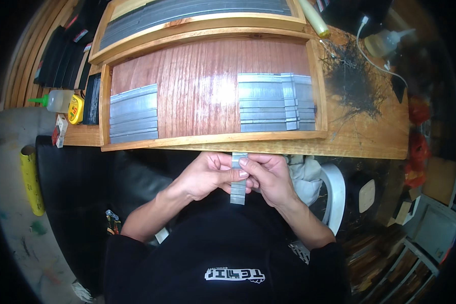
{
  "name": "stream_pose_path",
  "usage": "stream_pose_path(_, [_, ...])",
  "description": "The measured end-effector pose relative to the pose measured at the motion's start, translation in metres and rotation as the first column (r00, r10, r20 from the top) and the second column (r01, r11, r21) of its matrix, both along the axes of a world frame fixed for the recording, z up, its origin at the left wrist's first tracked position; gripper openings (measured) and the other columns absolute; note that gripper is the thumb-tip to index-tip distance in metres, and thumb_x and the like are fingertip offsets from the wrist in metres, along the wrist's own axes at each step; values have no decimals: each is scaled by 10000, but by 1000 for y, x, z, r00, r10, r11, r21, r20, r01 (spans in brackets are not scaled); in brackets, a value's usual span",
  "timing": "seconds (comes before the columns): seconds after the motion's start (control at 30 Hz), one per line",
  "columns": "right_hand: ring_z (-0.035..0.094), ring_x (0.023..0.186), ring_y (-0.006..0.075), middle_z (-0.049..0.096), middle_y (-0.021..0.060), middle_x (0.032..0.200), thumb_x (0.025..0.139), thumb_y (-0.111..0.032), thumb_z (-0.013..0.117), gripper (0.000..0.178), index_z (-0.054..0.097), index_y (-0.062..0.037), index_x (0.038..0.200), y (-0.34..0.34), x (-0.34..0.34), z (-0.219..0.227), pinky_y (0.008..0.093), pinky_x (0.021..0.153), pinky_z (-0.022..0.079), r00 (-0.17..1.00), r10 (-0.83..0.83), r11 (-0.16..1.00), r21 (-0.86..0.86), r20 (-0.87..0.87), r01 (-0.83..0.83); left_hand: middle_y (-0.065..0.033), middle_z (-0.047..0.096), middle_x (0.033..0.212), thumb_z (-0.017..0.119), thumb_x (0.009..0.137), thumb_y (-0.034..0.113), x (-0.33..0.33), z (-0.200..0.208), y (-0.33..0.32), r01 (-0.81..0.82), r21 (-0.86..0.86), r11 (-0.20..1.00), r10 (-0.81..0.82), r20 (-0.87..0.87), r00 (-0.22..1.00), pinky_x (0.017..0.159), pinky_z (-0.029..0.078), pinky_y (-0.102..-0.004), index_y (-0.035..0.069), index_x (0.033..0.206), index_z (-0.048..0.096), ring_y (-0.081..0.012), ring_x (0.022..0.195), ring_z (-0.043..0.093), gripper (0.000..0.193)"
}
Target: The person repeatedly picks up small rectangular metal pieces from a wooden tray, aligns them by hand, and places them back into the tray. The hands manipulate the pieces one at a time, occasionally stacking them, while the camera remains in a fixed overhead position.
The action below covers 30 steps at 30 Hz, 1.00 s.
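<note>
far out to the left of the hands, a glue bottle and a yellow tape measure sit on the bench. closer in, left hand and right hand are together, both pinched on one grey metal strip. the strip sits right between them, long axis running straight away from the body, neither hand nearer. just beyond the fingertips lies the wooden tray, with a strip stack up left and another stack up right.

Small craft workshop: wooden tabletop, framed wooden trays of grey metal strips, glue bottle, pile of dark wire offcuts.
</note>
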State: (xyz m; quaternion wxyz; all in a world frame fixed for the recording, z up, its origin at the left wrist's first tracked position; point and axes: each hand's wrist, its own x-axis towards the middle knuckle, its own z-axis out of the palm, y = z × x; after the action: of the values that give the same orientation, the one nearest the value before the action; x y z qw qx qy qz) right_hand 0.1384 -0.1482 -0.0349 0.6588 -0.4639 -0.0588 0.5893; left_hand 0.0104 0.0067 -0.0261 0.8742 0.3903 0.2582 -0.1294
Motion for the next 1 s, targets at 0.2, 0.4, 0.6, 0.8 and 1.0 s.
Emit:
stream_pose_path(0.2, [577,662,37,687,23,800,993,-21,708,137,759,65,1084,3,-7,1,191,589,478,976,-6,1000,-22,217,11,-98,790,1009,715,1008,84,-7,-5,-5,-18,250,968,-5,88,996,806,616,-265,-30,1153,750,-146,915,750,187])
stream_pose_path(0.4, [620,742,97,672,42,907,875,0,809,167,813,-29,1040,-3,-6,13,245,631,486,702,24,991,77,711,-113,-162,780,858,736,975,50,-28,10,-29,-117,741,661,-29,182,983,647,558,-256,-50,1099,760,-72,769,710,162])
stream_pose_path(0.6, [650,764,110,664,64,888,951,-70,775,119,788,28,1016,1,-5,14,266,626,505,706,-8,979,149,708,-139,-131,799,915,742,973,31,-34,12,-41,-193,735,650,51,211,976,751,589,-252,-42,1102,774,-120,855,752,152])
stream_pose_path(0.8, [688,782,83,658,69,965,1000,59,616,218,710,93,1193,-9,3,13,199,643,546,931,182,965,124,316,-231,-149,789,1024,708,1001,30,-33,14,-31,-115,112,987,105,91,990,872,624,-296,-51,1189,737,-184,985,757,207])
stream_pose_path(1.0, [679,819,74,659,65,981,974,77,636,246,711,86,1207,-13,1,3,203,682,552,947,149,967,157,285,-200,-134,790,1019,711,1007,61,-29,15,-29,-60,52,997,59,25,998,785,647,-299,-16,1202,739,-195,929,776,212])
